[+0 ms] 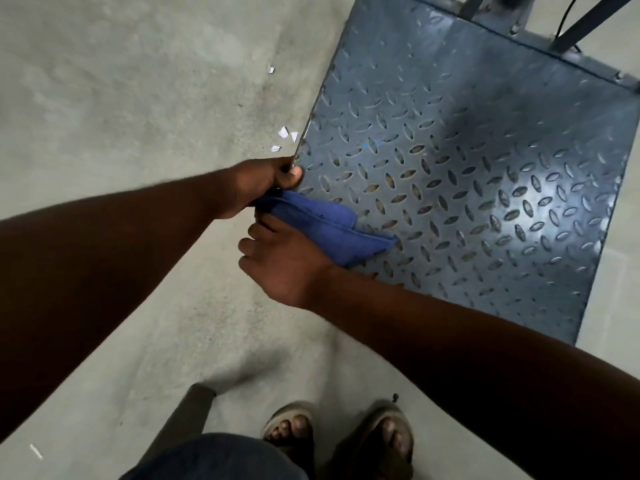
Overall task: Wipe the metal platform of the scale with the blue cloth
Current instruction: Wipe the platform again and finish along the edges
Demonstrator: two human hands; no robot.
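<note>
Nearest, two sandalled feet stand on a pale, matte concrete floor, with a dark denim hem just below them in view. Above them both bare forearms reach forward and meet over the near-left corner of the platform.

The right hand grips the cloth from below, fingers curled round its near fold. The left hand pinches the cloth's left end, thumb pressed down right at the platform's left edge. The cloth is blue, soft and folded into a long wedge — its pointed tip lies on the metal, the rest is held between the hands.

The platform is grey-blue steel, squarish, embossed all over with raised oval treads, some worn to bare metal; a sheen shows toward its right side. Most of its surface lies open beyond the cloth.

Left of its edge, small white scraps lie on the floor. At the far edge, dark metal struts rise — a thin black cable beside them.
</note>
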